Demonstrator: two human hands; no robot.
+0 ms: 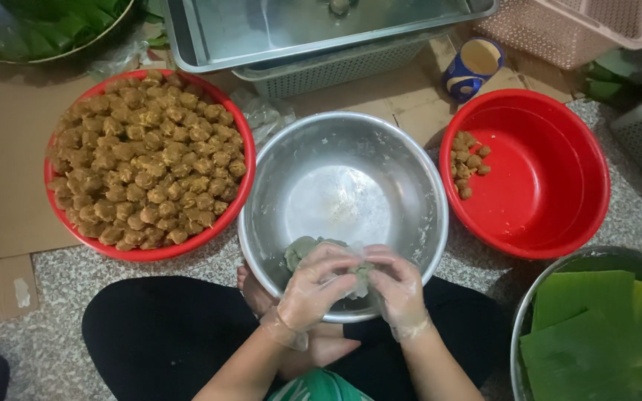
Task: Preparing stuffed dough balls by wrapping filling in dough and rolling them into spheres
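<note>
Speckled grey stone floor point(76, 297) runs under everything, and the person sits on it in dark trousers, knees spread, one bare foot tucked beneath a steel bowl point(410, 186). Nearest the camera, both hands wear thin clear gloves. The left hand point(319, 288) and the right hand point(395, 286) meet over the bowl's near rim, fingers curled around a lump of greenish-grey dough point(300, 249), pressing it between them; part of the lump pokes out to the left of the left hand. The bowl's inside is smeared with pale residue.

At the lower right, another metal basin holds flat cut green leaves point(596, 327). To the left of the steel bowl, touching its rim, a red basin point(57, 208) is heaped with brown filling balls point(146, 156). To the right, a second red basin point(559, 238) holds only a few of the same balls point(468, 162) against its left wall.

Flattened brown cardboard point(5, 148) covers the floor on the left and beyond the bowls. Farther off stand a small blue and yellow cup point(473, 67), a grey plastic basket with a steel tray point(187, 41) set in it, a pink basket point(574, 30), and more green leaves point(31, 26) at the top left corner.
</note>
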